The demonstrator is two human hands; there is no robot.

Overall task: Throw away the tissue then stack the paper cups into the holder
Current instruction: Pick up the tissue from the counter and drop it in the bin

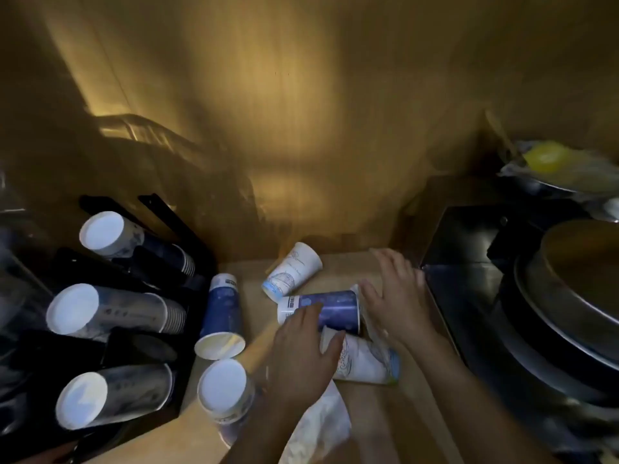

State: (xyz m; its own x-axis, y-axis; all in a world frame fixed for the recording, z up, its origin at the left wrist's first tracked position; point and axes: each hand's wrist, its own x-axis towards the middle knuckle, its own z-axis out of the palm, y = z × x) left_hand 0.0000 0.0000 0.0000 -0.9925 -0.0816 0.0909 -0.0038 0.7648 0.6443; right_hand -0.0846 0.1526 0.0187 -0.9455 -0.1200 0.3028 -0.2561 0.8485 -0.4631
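Several paper cups lie loose on the wooden counter (pixel 378 416). My left hand (pixel 301 353) closes over a blue paper cup (pixel 335 308) lying on its side, thumb against a white cup (pixel 365 363) just below it. My right hand (pixel 392 296) hovers open, fingers spread, at the blue cup's rim end. Another white cup (pixel 291 272) lies behind, a second blue cup (pixel 223 313) lies to the left, and an upturned cup (pixel 222 388) stands near it. A crumpled white tissue (pixel 321 426) lies under my left forearm. The black holder (pixel 187 373) at left carries three cup stacks (pixel 110 313).
A black stove top (pixel 469 262) with stacked metal pans (pixel 569 313) fills the right side, close to my right hand. A dish with something yellow (pixel 546 159) sits at the back right. A wooden wall (pixel 301 128) closes off the back.
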